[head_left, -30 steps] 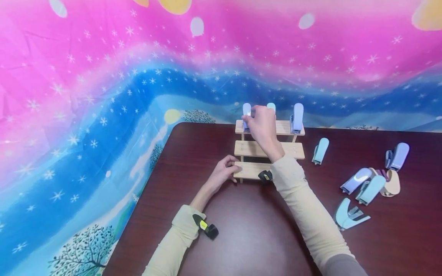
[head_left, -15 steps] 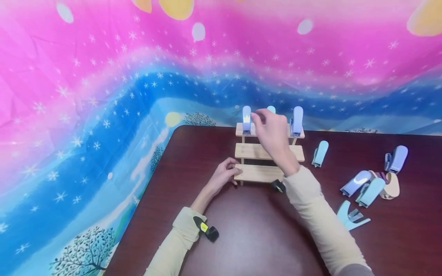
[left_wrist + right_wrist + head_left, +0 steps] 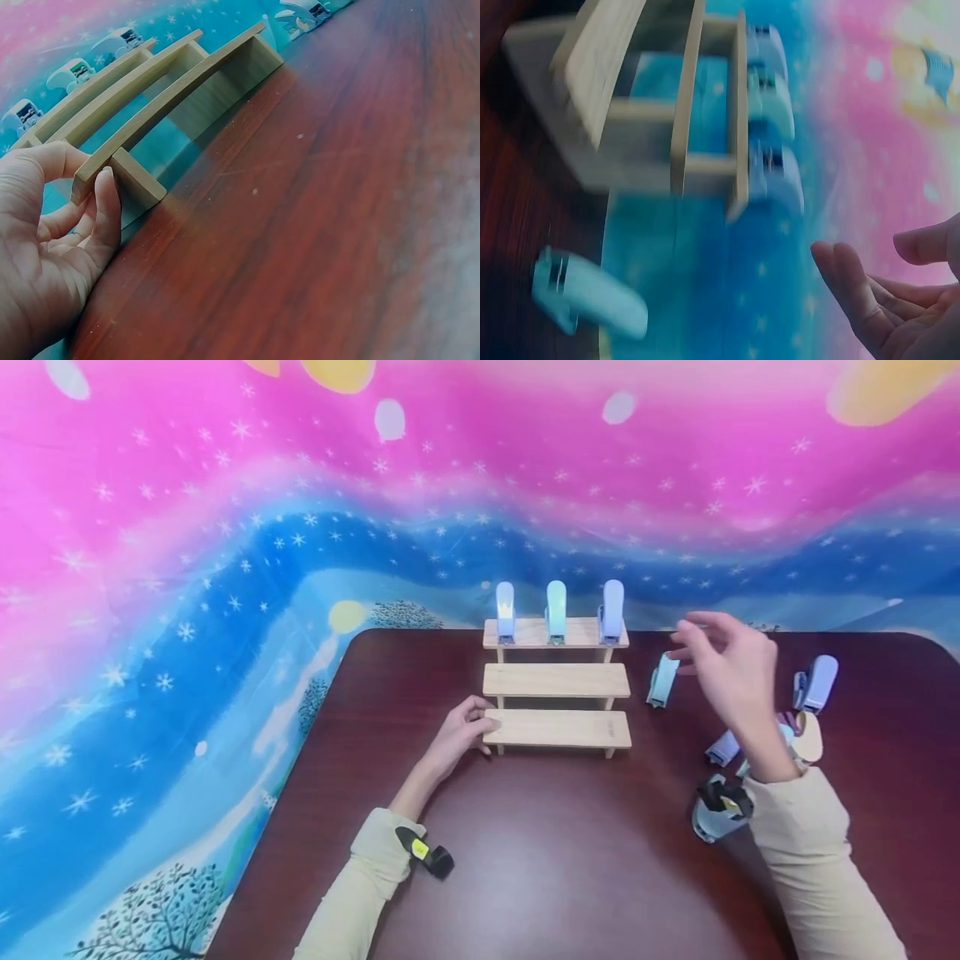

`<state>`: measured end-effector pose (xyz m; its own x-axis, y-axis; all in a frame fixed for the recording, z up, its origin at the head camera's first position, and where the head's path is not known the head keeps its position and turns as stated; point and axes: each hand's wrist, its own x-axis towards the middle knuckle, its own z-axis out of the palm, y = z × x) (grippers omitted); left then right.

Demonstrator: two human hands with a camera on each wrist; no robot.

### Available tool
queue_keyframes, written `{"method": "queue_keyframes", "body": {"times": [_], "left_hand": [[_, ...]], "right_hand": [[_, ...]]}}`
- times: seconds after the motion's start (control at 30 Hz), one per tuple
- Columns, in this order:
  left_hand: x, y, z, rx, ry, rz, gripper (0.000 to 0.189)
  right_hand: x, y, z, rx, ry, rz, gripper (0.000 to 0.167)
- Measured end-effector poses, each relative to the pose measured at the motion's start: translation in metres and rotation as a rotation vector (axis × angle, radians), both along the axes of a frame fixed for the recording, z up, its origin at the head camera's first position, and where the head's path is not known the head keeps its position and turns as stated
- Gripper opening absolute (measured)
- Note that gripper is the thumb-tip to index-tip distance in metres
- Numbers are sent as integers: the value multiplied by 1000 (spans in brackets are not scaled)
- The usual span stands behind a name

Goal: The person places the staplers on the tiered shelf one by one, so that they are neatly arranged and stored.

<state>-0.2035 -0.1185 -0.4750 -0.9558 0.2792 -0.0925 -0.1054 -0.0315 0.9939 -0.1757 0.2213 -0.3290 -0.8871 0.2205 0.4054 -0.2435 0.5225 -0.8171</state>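
Note:
My left hand (image 3: 454,733) pinches the left end of a three-step wooden rack (image 3: 558,729), with the thumb on the lowest board and fingers below it. Along the top board stand a periwinkle stapler (image 3: 506,612), a mint stapler (image 3: 556,612) and a lavender stapler (image 3: 612,612); the two lower boards are bare. Right of the rack, another mint stapler (image 3: 662,682) stands on the table. My right hand (image 3: 731,672) hovers just right of this stapler, fingers loosely bent and holding nothing. In the right wrist view, a gap separates the fingertips (image 3: 845,259) from that mint stapler (image 3: 592,296).
A lavender stapler (image 3: 816,683) stands at the far right. Near my right forearm lie a periwinkle stapler (image 3: 722,748), a cream-coloured item (image 3: 808,739) and a pale mint item (image 3: 708,825), partly hidden. A patterned cloth (image 3: 480,468) hangs behind the dark table (image 3: 540,843).
My right hand has left the periwinkle stapler on the top board and moved right to the mint stapler on the table. The left hand stays on the rack; the view has shifted slightly.

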Motion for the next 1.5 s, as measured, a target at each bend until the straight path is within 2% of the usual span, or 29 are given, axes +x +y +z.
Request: {"method": "queue_keyframes", "body": {"times": [0.17, 0.37, 0.5, 0.73, 1.0, 1.1, 1.27, 1.4, 1.5], "left_hand": [[-1, -9, 2, -9, -2, 3, 34], [-1, -4, -1, 3, -9, -13, 32], [0, -2, 1, -2, -14, -15, 32], [0, 0, 4, -4, -8, -1, 32], [3, 1, 3, -9, -13, 7, 30], [3, 1, 4, 1, -22, 18, 29], [4, 3, 6, 27, -32, 29, 31], [2, 4, 4, 60, -17, 54, 30], [2, 4, 2, 98, -3, 81, 29]], "right_hand": [[-2, 37, 1, -71, -93, -42, 40], [-1, 85, 0, -126, -182, -81, 46], [-2, 112, -7, -138, -225, -114, 48], [-10, 148, -27, -140, -314, -230, 49], [-15, 170, -44, -8, -459, -439, 64], [-17, 177, -49, -94, -466, -444, 63], [-19, 187, -57, -244, -444, -406, 54], [-19, 190, -60, -265, -445, -403, 44], [-20, 190, -62, -233, -445, -454, 37]]}}
